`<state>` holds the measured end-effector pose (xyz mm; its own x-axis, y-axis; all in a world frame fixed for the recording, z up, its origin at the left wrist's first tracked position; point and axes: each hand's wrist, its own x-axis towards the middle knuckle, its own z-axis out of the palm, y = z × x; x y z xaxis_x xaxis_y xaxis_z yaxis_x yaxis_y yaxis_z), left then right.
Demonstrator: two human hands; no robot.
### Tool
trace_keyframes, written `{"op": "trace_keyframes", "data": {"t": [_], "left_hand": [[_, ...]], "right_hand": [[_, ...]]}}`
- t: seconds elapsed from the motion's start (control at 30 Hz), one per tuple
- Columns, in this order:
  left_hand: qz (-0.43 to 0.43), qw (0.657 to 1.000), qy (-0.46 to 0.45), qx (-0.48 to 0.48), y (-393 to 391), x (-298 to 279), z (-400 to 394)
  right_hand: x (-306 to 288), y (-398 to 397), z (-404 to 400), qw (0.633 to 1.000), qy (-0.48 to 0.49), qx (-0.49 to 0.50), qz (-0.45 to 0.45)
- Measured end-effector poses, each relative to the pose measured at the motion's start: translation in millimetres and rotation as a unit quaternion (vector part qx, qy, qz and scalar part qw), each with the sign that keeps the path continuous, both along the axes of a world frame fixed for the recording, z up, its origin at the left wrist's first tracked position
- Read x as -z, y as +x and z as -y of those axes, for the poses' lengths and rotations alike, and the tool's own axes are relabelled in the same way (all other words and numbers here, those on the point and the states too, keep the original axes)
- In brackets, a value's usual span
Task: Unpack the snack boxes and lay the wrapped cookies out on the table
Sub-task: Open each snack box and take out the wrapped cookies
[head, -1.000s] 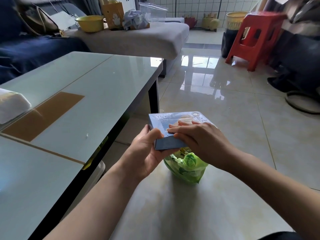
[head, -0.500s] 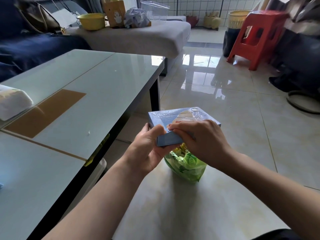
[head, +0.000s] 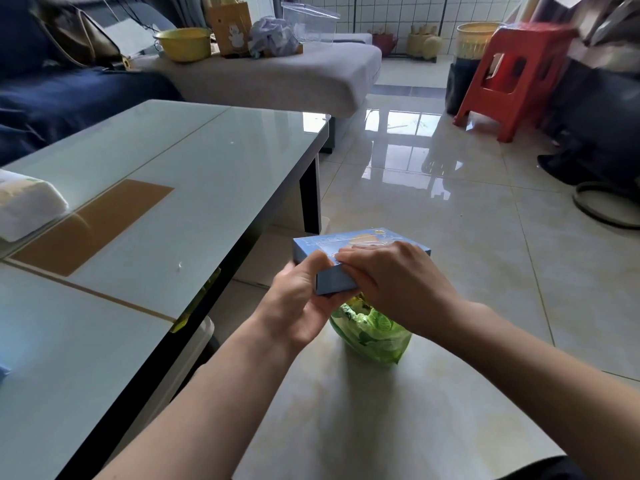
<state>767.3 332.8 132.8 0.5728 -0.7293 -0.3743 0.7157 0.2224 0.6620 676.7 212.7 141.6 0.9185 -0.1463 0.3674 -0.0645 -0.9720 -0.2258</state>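
Observation:
I hold a light blue snack box (head: 322, 245) flat in the air, just right of the glass table (head: 207, 188) and above the floor. My left hand (head: 298, 303) grips its near end from below, thumb on the top edge. My right hand (head: 398, 282) lies over the near top of the box, fingers curled at its near edge. Directly under the box, a green plastic bag (head: 372, 336) sits on the floor. No wrapped cookies are visible.
A white soft pack (head: 24, 202) lies at the table's left edge. A grey sofa (head: 284, 77) with a yellow bowl (head: 183, 43) and a paper bag (head: 230, 27) stands behind. A red stool (head: 512, 81) stands on the glossy tiled floor at the back right.
The box and both hands stay nearly in place; my right fingers have worked along the box's near top edge while my view shifted slightly.

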Motion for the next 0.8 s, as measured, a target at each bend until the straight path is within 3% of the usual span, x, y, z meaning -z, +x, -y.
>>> {"op": "trace_keyframes", "data": {"t": [0.13, 0.33, 0.7, 0.8], "left_hand": [[-0.003, 0.999, 0.012, -0.039, 0.2, 2.9, 4.9], [-0.007, 0.996, 0.023, -0.081, -1.3, -0.2, 10.1], [0.023, 0.999, -0.001, -0.027, 0.6, -3.8, 3.7], [0.021, 0.999, 0.014, -0.035, 0.6, -3.3, 4.2]], "right_hand": [[0.5, 1.8, -7.0, 0.998, -0.051, 0.047, -0.011], [5.4, 7.3, -22.1, 0.992, -0.058, 0.099, 0.056], [1.9, 3.2, -0.1, 0.995, -0.023, 0.008, 0.095], [-6.1, 0.6, 2.3, 0.988, 0.113, 0.005, 0.104]]}}
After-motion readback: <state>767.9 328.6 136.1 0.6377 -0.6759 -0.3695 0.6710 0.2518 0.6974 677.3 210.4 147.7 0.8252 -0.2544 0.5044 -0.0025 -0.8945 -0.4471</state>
